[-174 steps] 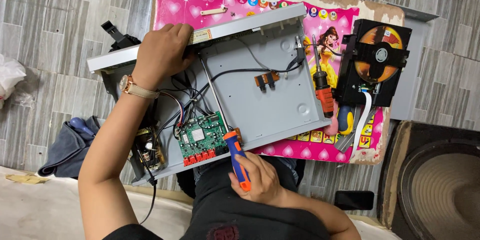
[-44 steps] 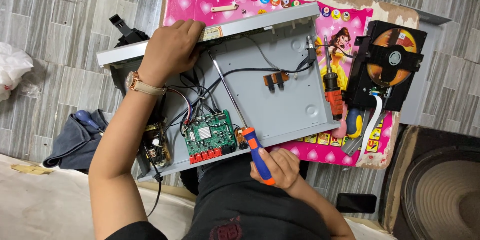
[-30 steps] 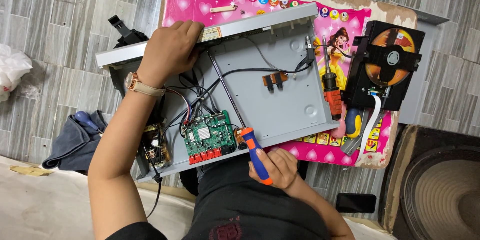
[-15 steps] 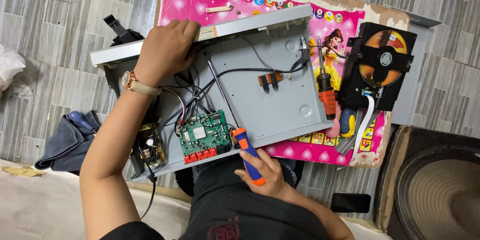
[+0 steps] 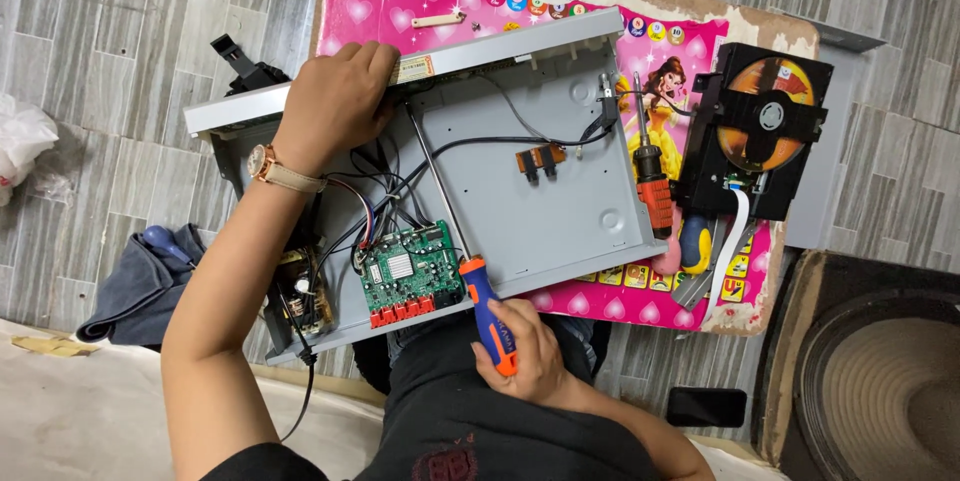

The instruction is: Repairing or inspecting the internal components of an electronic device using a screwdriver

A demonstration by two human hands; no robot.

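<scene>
We brace the opened grey metal chassis [image 5: 560,211] with our left hand [image 5: 335,106], fingers curled over its raised front rim, while our right hand [image 5: 525,351] is wrapped tight around the blue-and-orange handle of a long screwdriver [image 5: 480,296]. The shaft runs up from that grip across the chassis floor to a tip near the left hand; we cannot make out what it touches there. The chassis overhangs the near edge of the pink picture board [image 5: 690,51], leaving bare metal floor open to the right of the shaft. Just left of the handle sits the green circuit board [image 5: 408,276], with tangled wires [image 5: 375,191] partly hidden behind our left wrist. Right of the chassis lie 1 red-handled screwdriver [image 5: 650,186] and the black disc drive [image 5: 765,131].
</scene>
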